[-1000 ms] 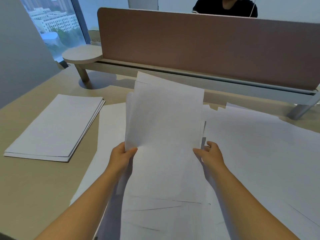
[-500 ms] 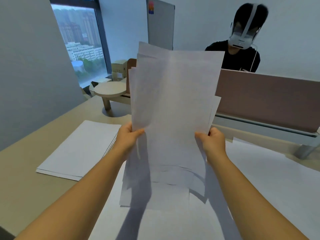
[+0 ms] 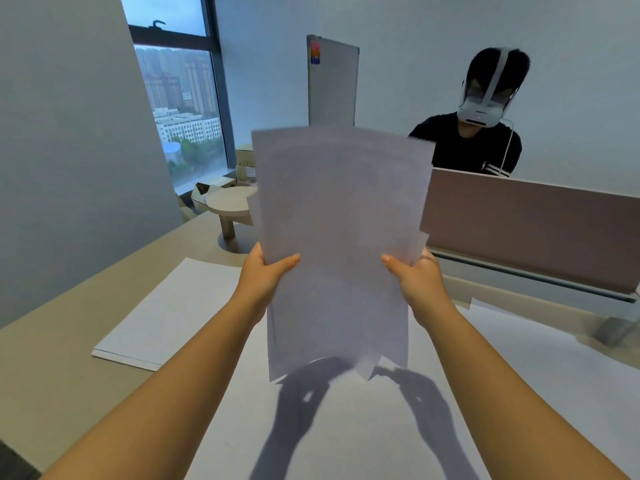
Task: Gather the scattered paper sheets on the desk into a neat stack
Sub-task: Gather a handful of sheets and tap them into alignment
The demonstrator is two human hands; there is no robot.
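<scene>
Both hands hold the sheaf [image 3: 337, 244] upright above the bench [image 3: 59, 368]. The left hand [image 3: 265, 277] grips its left edge, thumb on the near face, fingers hidden behind the paper. The right hand [image 3: 417, 280] grips the right edge likewise, thumb in front. The sheaf's lower edge hangs clear of the sheets [image 3: 519, 375] spread below. A stack [image 3: 166, 317] lies to the left.

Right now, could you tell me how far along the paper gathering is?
Partly done. One neat stack already lies on the desk at left. In hand: the left hand and right hand hold a bundle of sheets upright, its lower edges uneven. Left: squaring that bundle, and the loose sheets spread over the desk on the right.
</scene>
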